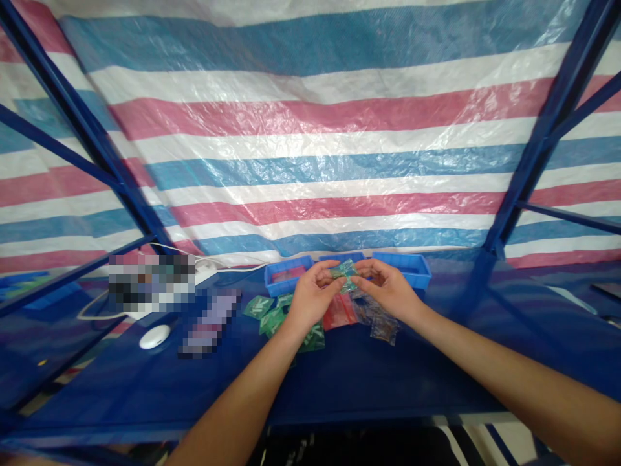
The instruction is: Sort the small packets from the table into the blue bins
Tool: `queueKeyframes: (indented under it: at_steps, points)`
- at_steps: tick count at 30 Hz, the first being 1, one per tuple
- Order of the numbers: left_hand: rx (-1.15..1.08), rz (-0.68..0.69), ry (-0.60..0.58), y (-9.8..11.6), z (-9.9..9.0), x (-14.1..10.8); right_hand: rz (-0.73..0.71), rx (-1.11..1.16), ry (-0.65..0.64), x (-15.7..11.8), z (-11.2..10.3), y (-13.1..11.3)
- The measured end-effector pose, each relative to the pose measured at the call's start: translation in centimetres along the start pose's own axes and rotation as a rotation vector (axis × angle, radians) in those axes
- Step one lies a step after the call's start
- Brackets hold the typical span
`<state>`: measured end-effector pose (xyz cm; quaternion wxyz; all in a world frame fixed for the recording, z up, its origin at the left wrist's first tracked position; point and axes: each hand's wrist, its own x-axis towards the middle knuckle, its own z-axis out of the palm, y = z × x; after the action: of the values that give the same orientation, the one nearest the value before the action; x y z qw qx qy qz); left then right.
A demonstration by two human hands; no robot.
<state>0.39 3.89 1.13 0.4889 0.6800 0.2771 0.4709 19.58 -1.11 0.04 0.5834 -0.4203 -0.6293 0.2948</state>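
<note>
Left hand (310, 296) and right hand (389, 290), side by side with fingers curled in, each pinch a side of one small green plastic packet (345, 270) between thumb and fingertips. I hold it in front of the blue plastic bins (421, 278). Near it on the blue table (388, 382) lie a red packet (338, 313), loose green packets (272, 320) toward my left and clear, dark-filled packets (385, 329) toward my right.

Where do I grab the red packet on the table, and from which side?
Probably pinch the red packet by its near edge, coming from the front: that edge looks uncovered, while green packets crowd its left and clear packets its right.
</note>
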Motion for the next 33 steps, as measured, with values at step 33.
queueKeyframes:
  at_steps: [33]
  points:
    - [0.483,0.191,0.061,-0.1,-1.0,-0.1,0.038,-0.123,0.024,0.7,-1.3,1.7]
